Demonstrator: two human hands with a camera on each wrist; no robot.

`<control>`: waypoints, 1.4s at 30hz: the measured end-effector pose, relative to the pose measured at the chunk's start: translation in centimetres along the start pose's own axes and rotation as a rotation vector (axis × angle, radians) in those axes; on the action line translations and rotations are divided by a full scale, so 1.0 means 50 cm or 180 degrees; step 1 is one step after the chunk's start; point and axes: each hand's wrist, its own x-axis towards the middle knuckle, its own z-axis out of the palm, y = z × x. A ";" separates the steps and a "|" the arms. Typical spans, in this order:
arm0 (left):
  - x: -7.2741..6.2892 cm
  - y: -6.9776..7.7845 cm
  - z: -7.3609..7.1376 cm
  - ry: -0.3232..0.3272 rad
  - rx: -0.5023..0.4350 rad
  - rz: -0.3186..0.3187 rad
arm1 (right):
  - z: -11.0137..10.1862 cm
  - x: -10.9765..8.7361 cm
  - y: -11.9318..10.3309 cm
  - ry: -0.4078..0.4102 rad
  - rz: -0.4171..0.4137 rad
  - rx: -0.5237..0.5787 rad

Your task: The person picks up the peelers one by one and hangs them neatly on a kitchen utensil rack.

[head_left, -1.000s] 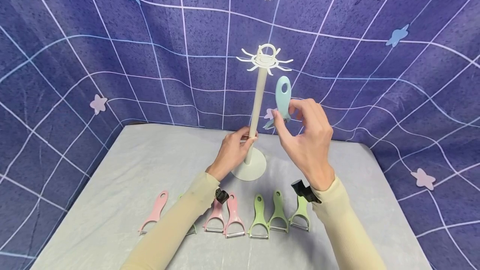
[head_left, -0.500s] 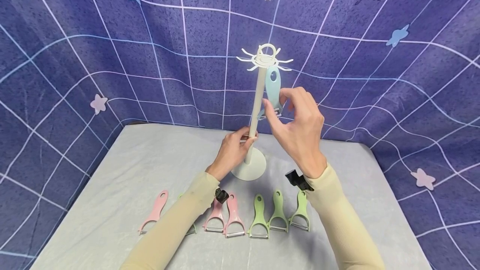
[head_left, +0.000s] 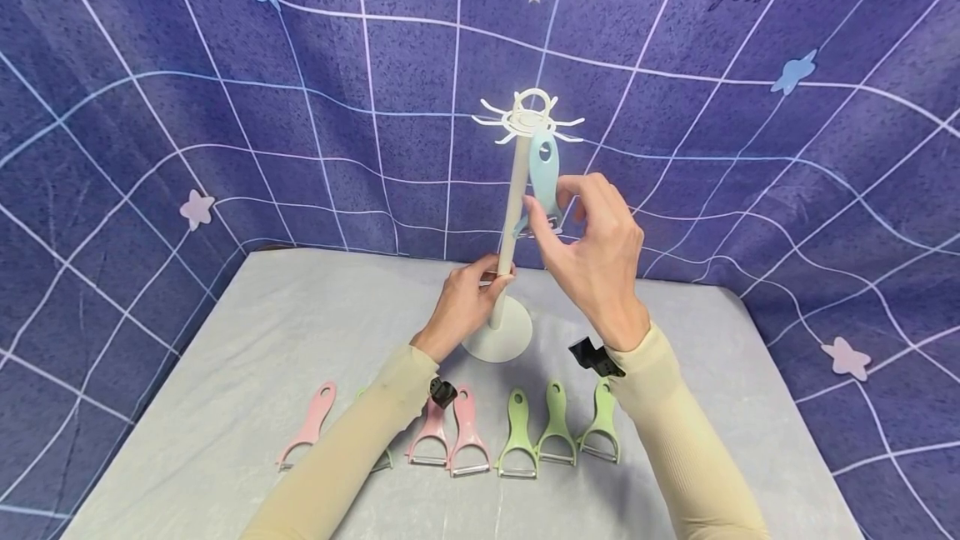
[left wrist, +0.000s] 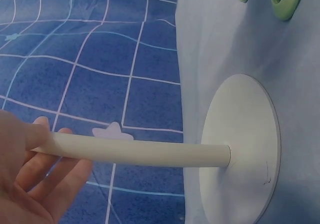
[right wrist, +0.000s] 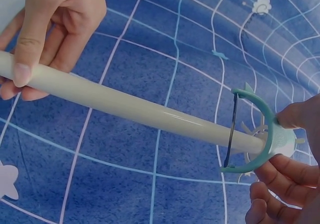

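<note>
Left hand (head_left: pixel 465 298) is gripping the stand (head_left: pixel 515 198); right hand (head_left: pixel 603 248) is pinching the blue peeler (head_left: pixel 543 177) at the stand's hooks (head_left: pixel 528 122), not clearly hung. Pink peelers (head_left: pixel 466 421) and green peelers (head_left: pixel 518 417) are lying unhung before the stand.

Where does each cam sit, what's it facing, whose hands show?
Head: on the head, facing forward and down at the white stand and table; left hand and right hand show.
Left wrist: on that wrist, facing the stand's round base; part of the left hand shows.
Right wrist: on that wrist, facing the blue peeler; parts of both hands show.
Shared by head and right wrist: peeler, stand, both hands.
</note>
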 end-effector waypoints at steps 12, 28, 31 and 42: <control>-0.004 -0.001 -0.001 -0.0010 0.0005 -0.0029 | 0.005 -0.006 0.012 -0.0096 0.0132 0.0006; -0.003 -0.002 0.001 0.0015 -0.0068 0.0021 | 0.013 -0.008 0.025 -0.0122 0.0201 -0.0002; -0.003 -0.003 0.001 0.0001 -0.0068 0.0020 | 0.012 -0.008 0.025 -0.0137 0.0210 -0.0020; -0.001 -0.002 0.000 -0.0053 -0.0035 0.0007 | 0.004 -0.014 0.028 -0.0265 0.0249 0.0019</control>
